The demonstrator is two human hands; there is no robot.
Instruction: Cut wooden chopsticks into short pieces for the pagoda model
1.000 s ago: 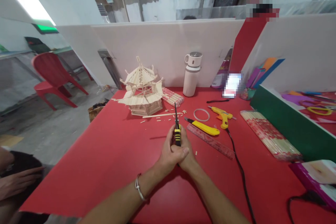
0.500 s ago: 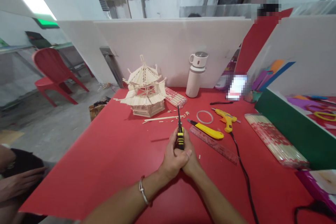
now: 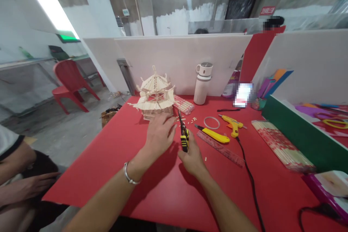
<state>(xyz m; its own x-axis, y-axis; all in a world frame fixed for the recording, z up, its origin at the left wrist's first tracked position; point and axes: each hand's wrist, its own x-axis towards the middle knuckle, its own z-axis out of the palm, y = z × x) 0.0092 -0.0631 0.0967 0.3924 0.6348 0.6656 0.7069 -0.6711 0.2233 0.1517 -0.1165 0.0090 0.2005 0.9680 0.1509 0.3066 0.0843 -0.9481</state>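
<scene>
My right hand [image 3: 191, 156] is closed round the yellow-and-black handles of a pair of pliers [image 3: 183, 135], whose dark jaws point away from me. My left hand [image 3: 159, 134] lies ahead of it, fingers stretched forward and slightly apart, reaching over the red table [image 3: 114, 163] toward a thin wooden stick and small cut stick pieces [image 3: 190, 119]. Just beyond stands a pagoda model made of wooden sticks [image 3: 155, 92]. My left hand holds nothing that I can see.
A yellow utility knife [image 3: 213, 135], a pink ruler [image 3: 220, 148], a tape ring [image 3: 211, 122], a yellow glue gun [image 3: 232, 124] with black cord and a stick bundle [image 3: 281, 145] lie to the right. A white bottle [image 3: 202, 84] stands by the partition. Another person's hand [image 3: 24, 188] is at far left.
My left hand let go of the pliers and moved forward to the left, toward the loose sticks. My right hand kept the pliers. The view lifted slightly.
</scene>
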